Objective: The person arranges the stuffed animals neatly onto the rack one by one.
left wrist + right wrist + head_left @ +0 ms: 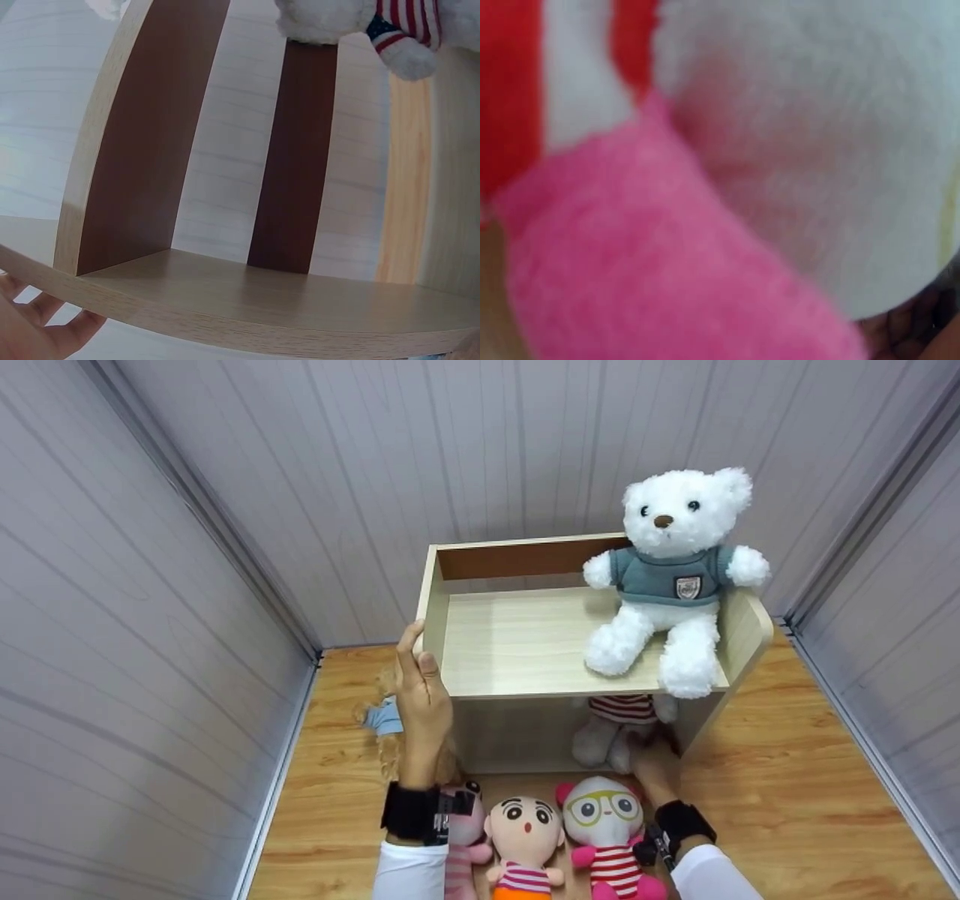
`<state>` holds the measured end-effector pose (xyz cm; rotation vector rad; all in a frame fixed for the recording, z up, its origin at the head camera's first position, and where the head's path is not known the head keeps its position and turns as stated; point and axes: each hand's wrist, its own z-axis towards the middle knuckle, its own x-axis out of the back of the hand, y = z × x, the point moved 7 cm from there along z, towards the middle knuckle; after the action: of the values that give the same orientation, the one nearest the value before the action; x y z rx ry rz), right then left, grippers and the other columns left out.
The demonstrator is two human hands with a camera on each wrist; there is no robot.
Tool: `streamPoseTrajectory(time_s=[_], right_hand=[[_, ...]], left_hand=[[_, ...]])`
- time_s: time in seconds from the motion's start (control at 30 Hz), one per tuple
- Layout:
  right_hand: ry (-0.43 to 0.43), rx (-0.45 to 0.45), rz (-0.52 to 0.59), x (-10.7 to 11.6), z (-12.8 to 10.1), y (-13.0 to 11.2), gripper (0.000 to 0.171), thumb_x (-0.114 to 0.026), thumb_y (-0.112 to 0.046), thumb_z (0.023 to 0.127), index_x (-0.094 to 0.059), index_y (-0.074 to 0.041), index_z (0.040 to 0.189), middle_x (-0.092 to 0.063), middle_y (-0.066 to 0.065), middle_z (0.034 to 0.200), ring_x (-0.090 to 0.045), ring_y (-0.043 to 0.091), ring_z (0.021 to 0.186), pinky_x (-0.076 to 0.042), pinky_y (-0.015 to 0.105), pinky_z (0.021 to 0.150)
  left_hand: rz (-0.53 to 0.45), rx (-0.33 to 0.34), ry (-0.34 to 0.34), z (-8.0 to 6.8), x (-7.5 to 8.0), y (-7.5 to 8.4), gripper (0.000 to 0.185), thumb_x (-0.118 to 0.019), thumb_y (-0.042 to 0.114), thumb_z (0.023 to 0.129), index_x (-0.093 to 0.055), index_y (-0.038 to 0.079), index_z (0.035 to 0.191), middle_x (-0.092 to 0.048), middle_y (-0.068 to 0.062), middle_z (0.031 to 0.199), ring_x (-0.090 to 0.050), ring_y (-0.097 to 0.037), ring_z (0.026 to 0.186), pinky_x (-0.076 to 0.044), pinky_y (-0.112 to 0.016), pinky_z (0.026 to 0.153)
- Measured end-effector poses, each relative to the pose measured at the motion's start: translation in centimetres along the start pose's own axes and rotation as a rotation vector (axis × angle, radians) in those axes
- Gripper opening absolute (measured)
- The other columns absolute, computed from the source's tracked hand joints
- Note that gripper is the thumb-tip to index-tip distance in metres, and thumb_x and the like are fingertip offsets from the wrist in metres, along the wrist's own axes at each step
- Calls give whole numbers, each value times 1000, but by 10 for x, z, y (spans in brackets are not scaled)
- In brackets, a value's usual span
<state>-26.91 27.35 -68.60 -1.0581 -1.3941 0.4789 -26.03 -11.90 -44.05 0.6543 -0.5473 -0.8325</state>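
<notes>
A small two-level shelf unit of pale wood-grain board (525,641), with smooth flat panels and a dark brown inner back, stands on the wooden floor (787,780) against the grey ribbed wall (375,472). My left hand (421,694) rests upright against its near left edge, fingers straight and relaxed, gripping nothing. My right hand (656,761) reaches into the lower compartment at the right; from the head view I cannot tell how its fingers lie or whether it has hold of anything. It is touching or just beside a grey plush bear in a red-and-white striped top (619,727), which sits inside that lower compartment.

On the upper level at the right sits a fluffy white teddy bear in a knitted grey-green jumper (671,577), its legs hanging over the near edge. If my right hand jostles the shelf, that bear could tip forward and fall.

Near me on the floor lie three soft dolls: a pink plush doll with yellow glasses and a striped shirt (607,829), a round-headed black-haired doll (523,836), and a pink one half hidden behind my left wrist (466,829). A curly tan plush (386,720) lies left of the shelf, behind my left hand. Drawing my right arm back carelessly could knock the glasses doll aside, since it presses close to my wrist.
</notes>
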Motion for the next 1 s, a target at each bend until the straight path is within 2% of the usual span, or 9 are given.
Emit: streamPoseTrajectory(time_s=[0.13, 0.23, 0.37, 0.43, 0.6, 0.7, 0.77, 0.87, 1.0], right_hand=[[-14, 17, 72, 0, -2, 1, 69, -48, -42, 105, -28, -6, 161, -42, 27, 156, -41, 41, 144, -34, 52, 118], [-13, 34, 147, 1, -5, 2, 64, -49, -34, 105, -30, -8, 161, -43, 25, 156, -42, 38, 142, -33, 50, 118], [-8, 44, 137, 7, -12, 2, 60, -47, -30, 106, -34, -4, 158, -43, 28, 155, -42, 41, 141, -33, 53, 118], [4, 45, 70, 13, -16, 1, 57, -45, -29, 106, -39, 2, 153, -44, 33, 152, -43, 46, 139, -33, 57, 117], [60, 76, 15, 30, -29, -11, 49, -43, -22, 106, -49, 9, 144, -49, 36, 144, -47, 53, 133, -37, 63, 111], [155, 111, 39, 46, -39, -20, 41, -46, -18, 105, -58, 10, 131, -59, 35, 132, -55, 51, 121, -42, 62, 102], [239, 134, 51, 60, -46, -27, 34, -47, -15, 103, -64, 10, 118, -65, 33, 117, -61, 48, 107, -46, 59, 91], [339, 114, 87, 81, -57, -34, 29, -46, -14, 102, -67, 5, 103, -69, 19, 85, -62, 30, 77, -46, 45, 72], [410, 70, 202, 107, -66, -45, 31, -45, -22, 105, -67, -1, 100, -59, -11, 67, -56, 6, 62, -43, 25, 62]], left_hand=[[0, 12, -12, 0, 0, 0, 57, -26, 59, 105, -45, 24, 146, -49, -7, 86, -45, -17, 73, -40, -35, 59], [-3, 17, -14, -1, -1, 0, 57, -25, 58, 105, -44, 24, 146, -61, -11, 113, -55, -21, 88, -48, -41, 66], [-4, 13, -6, -2, -1, 0, 57, -25, 58, 106, -46, 23, 145, -55, -11, 148, -57, -27, 111, -52, -49, 81], [-6, 9, -6, -2, -1, 1, 57, -26, 59, 105, -45, 22, 145, -60, -14, 133, -58, -27, 100, -52, -49, 76], [-8, -4, 4, -1, 0, 1, 57, -26, 58, 106, -46, 21, 145, -61, -14, 131, -60, -28, 107, -52, -50, 83], [-7, -2, 7, -1, 0, 1, 57, -26, 58, 106, -46, 21, 145, -56, -13, 146, -58, -30, 123, -51, -53, 93], [-7, 3, 5, -2, 0, 1, 57, -27, 58, 106, -46, 21, 145, -61, -15, 131, -60, -31, 112, -52, -53, 86], [4, 13, -1, -2, -1, 0, 57, -26, 59, 105, -46, 24, 145, -61, -15, 130, -60, -31, 108, -52, -53, 80], [11, 20, -6, -2, 0, -1, 57, -26, 61, 105, -45, 26, 145, -62, -14, 129, -60, -28, 102, -52, -49, 74]])
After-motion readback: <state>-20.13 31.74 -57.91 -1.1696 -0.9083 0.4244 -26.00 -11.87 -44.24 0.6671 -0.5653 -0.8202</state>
